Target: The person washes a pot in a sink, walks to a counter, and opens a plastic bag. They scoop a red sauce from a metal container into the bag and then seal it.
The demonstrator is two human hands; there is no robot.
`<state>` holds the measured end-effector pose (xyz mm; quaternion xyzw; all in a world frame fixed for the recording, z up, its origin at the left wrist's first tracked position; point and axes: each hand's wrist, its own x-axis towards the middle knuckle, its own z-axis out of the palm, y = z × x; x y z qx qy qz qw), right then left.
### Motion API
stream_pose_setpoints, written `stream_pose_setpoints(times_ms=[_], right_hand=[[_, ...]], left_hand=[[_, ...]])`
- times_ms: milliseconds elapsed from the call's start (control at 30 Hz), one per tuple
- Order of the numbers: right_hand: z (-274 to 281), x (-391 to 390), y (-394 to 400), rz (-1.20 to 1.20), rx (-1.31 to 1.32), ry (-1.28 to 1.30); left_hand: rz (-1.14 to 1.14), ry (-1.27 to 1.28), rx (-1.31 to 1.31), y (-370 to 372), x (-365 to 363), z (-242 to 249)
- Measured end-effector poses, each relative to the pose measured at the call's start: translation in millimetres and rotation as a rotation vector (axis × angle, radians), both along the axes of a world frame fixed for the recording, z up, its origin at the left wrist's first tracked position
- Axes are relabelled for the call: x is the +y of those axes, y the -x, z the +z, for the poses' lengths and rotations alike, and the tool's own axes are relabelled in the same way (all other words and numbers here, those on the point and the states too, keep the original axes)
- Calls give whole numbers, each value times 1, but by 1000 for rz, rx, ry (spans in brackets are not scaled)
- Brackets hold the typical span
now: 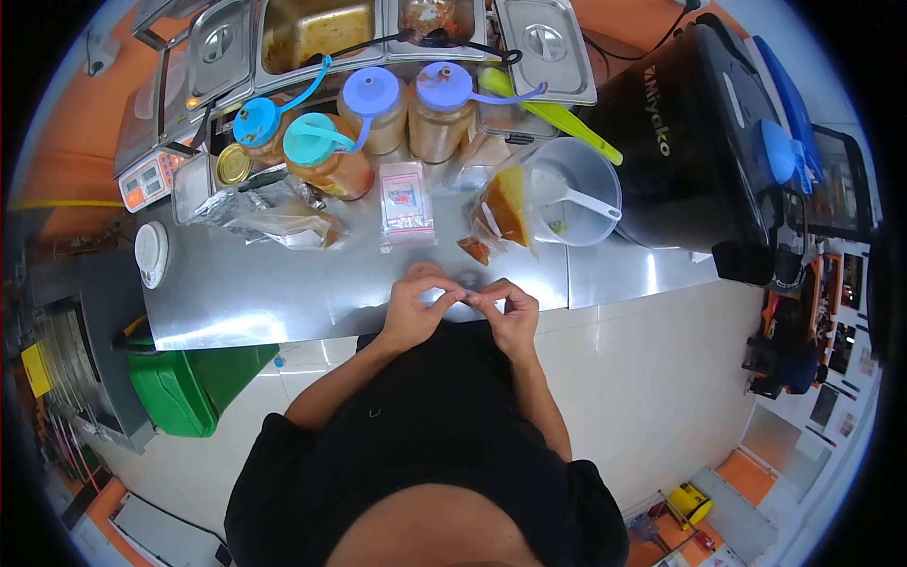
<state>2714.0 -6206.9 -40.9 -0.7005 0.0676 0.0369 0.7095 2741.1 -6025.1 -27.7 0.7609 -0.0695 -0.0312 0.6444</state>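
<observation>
At the front edge of the steel counter [255, 293], my left hand [416, 307] and my right hand [508, 317] meet with thumbs and fingertips pinched together. Something small and pale shows between the fingertips, too small to name. Just beyond the hands lies a small orange-red packet [475, 249], beside a clear bag with orange-brown contents [503, 208]. A stack of clear plastic bags with red-edged seals [407, 208] lies flat past my left hand. Further left rests a crumpled foil and plastic pouch [283, 215].
Behind stand jars with blue, teal and purple lids [328, 170], and steel food pans [321, 38]. A clear tub [586, 203] holds a white scoop. A black Miyako container [675, 142] is at right; a green bin [175, 387] stands below left.
</observation>
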Motion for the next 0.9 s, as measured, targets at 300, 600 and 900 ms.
stream_pose_setpoints(times_ms=[300,600,900], right_hand=[[-8,-1,-11,43,55,27],[-41,4,-31,-378,-93,265],[-5,5,-24,-425,-118,443]], left_hand=[[45,148,294,-2,12,-36],[104,-812,-480,-47,49,-28],[17,-762,-493,-51,58,-30]])
